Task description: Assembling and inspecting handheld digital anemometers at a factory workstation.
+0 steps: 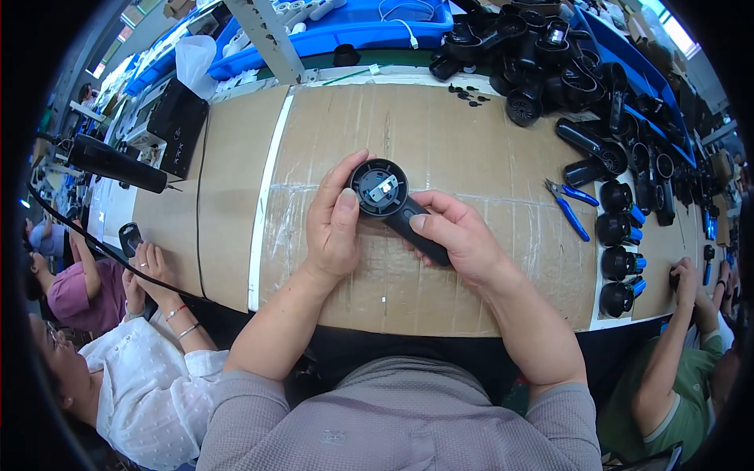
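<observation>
Black device (pixel 402 216): I'm remotely cupping its round end (pixel 378 162) with the left hand (pixel 333 228), gripping its handle (pixel 430 249) with the right hand (pixel 465 239), thumbs (pixel 345 206) ideally resting outside its open centre (pixel 383 190).

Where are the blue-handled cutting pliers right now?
In the head view, the pliers lie on the brown cardboard sheet, right of the right hand, just left of the round black-and-blue parts.

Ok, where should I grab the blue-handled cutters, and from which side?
Probably by both blue handles, coming from the lower right of the view. The cutters lie flat on the cardboard, handles splayed that way, tips up-left.
</observation>
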A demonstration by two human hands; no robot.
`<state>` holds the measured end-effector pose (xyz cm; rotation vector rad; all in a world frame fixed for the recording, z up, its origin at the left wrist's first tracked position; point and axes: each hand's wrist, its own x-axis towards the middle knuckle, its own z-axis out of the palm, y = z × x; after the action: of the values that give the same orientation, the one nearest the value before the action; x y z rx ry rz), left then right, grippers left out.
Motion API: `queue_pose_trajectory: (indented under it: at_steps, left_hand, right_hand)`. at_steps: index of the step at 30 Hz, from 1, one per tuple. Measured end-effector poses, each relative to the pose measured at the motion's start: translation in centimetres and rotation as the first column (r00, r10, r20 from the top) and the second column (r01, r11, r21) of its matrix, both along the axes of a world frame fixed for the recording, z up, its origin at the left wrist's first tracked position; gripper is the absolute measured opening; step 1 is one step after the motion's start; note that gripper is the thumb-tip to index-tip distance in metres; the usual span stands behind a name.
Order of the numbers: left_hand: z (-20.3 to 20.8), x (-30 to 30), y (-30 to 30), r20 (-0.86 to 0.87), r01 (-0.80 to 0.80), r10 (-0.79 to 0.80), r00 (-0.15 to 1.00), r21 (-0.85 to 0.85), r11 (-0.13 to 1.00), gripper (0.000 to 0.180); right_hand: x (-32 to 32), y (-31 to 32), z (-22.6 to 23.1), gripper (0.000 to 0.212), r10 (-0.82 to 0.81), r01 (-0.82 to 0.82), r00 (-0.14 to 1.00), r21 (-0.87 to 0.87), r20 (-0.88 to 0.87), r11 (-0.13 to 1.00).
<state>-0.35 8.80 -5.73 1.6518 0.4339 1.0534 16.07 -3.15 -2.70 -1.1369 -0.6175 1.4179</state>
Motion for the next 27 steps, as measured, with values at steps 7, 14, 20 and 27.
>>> queue_pose_trajectory:
  at_steps: [7, 14, 20, 27]
  left_hand:
    - [-0.42, 0.00, 0.26, 0.004, -0.003, 0.003, 1.000, 0.000, 1.000, 0.048]
    - [-0.16, 0.02, 0.12, 0.008, 0.007, -0.007, 1.000, 0.001, 1.000, 0.048]
    - [-0.22, 0.04, 0.16, 0.001, 0.004, -0.004, 1.000, -0.007, 1.000, 0.049]
    - [0.07, 0.20, 0.05, -0.010, 0.002, -0.002, 1.000, -0.016, 1.000, 0.049]
  right_hand:
    - [0.00, 0.09, -0.05, 0.031, -0.003, 0.004, 1.000, -0.012, 0.016, 1.000]
    - [-0.07, 0.02, -0.36, 0.031, -0.003, 0.003, 1.000, 0.007, 0.014, 1.000]
    - [-0.25, 0.03, -0.12, 0.031, -0.013, 0.013, 0.999, -0.007, 0.032, 1.000]
    - [-0.07, -0.03, -0.33, 0.029, -0.007, 0.007, 1.000, 0.005, -0.003, 1.000]
